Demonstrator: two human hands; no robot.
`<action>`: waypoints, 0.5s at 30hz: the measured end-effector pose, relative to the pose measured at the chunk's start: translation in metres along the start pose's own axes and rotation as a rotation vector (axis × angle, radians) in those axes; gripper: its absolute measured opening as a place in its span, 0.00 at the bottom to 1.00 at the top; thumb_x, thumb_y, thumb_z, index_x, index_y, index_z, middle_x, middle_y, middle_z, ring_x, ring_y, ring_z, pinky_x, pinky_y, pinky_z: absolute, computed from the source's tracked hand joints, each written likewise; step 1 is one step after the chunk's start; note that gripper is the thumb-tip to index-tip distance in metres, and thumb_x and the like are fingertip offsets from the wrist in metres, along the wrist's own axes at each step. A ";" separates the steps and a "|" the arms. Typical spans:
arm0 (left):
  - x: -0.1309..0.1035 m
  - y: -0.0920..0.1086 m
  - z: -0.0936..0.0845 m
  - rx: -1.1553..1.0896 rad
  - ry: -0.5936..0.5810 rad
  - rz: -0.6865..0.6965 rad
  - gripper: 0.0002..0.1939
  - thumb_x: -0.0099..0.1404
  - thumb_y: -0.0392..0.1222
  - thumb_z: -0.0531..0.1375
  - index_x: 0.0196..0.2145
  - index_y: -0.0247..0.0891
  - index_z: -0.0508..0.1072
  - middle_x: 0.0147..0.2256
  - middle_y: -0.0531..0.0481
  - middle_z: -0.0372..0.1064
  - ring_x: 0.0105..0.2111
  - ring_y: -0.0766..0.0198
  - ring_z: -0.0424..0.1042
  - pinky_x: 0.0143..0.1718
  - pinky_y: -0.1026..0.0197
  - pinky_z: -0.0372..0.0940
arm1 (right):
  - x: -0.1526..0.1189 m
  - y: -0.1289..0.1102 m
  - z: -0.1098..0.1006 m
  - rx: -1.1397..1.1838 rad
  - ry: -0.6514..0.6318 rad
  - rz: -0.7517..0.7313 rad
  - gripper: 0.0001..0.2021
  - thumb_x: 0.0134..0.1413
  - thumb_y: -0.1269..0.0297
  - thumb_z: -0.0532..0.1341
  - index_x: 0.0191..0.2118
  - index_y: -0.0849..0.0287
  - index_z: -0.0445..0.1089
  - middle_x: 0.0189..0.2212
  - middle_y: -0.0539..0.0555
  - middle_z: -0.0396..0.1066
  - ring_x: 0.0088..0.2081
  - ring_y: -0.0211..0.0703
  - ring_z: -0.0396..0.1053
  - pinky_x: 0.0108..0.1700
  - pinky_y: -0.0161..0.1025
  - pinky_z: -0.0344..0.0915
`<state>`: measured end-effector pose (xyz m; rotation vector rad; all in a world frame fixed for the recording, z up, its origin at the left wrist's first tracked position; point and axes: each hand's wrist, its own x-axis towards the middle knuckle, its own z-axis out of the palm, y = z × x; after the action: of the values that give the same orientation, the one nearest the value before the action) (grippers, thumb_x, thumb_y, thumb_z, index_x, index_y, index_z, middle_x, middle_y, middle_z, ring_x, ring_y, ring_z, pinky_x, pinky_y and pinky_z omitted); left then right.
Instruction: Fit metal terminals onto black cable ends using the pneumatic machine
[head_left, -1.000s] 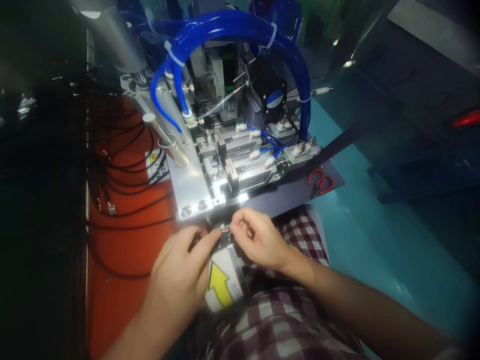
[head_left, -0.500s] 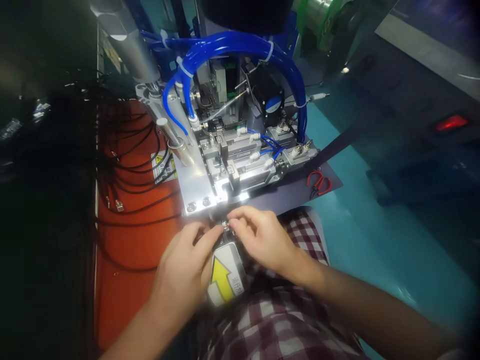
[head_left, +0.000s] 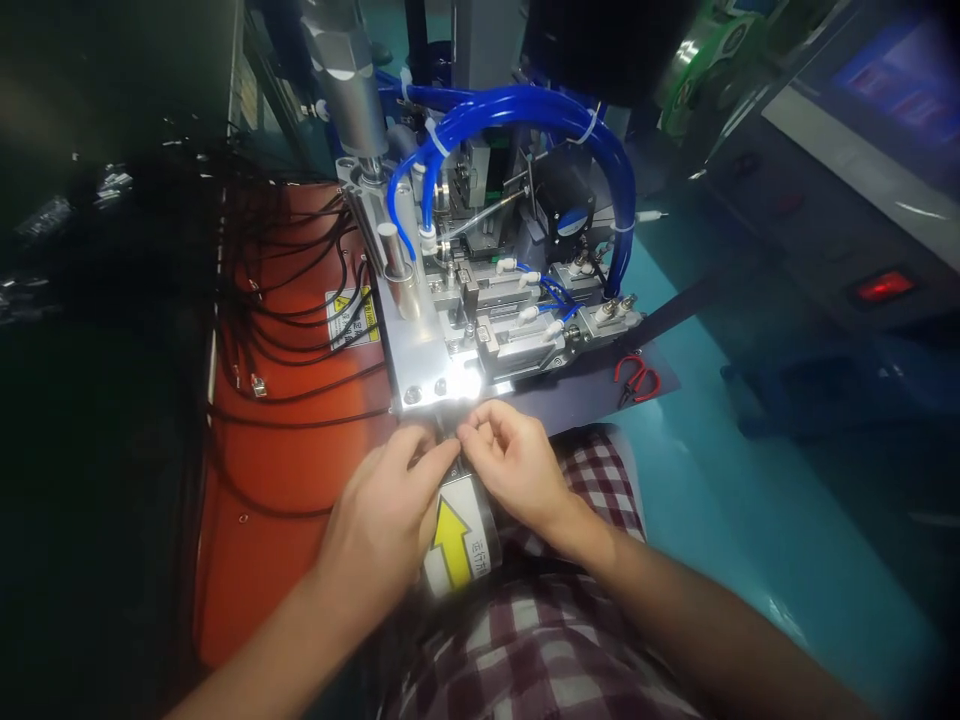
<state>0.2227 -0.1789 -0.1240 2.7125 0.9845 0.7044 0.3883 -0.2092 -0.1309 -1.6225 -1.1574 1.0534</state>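
Note:
My left hand (head_left: pixel 390 490) is closed in a pinch, its thumb tip close to the fingertips of my right hand (head_left: pixel 514 460), which is pinched too. Whatever lies between the fingertips is too small to make out. Both hands meet just in front of the bright metal plate (head_left: pixel 420 362) of a machine. Below them is a white label with a yellow arrow (head_left: pixel 452 545), partly covered by my left hand. Metal slides (head_left: pixel 521 350) with white fittings and thin blue tubes sit behind the hands.
Black cables (head_left: pixel 300 345) run across an orange surface (head_left: pixel 277 560) on the left. Thick blue tubes (head_left: pixel 517 103) arch over the machine. Red-handled pliers (head_left: pixel 637 380) lie on the grey plate at right. A red-lit switch (head_left: pixel 885 287) and a screen are farther right.
The view has shifted, so the machine appears farther right. My fingertips have come closer together, and the small shiny piece seen between them earlier is now hidden.

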 end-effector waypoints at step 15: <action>-0.001 -0.001 0.000 0.007 0.000 0.008 0.16 0.67 0.28 0.51 0.46 0.33 0.75 0.36 0.45 0.69 0.32 0.61 0.72 0.30 0.62 0.70 | 0.002 0.004 -0.009 0.137 -0.023 0.175 0.13 0.58 0.55 0.60 0.30 0.59 0.67 0.19 0.44 0.59 0.21 0.34 0.54 0.24 0.35 0.51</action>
<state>0.2218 -0.1786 -0.1247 2.7243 0.9790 0.7028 0.3984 -0.2095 -0.1326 -1.6280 -0.9494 1.2384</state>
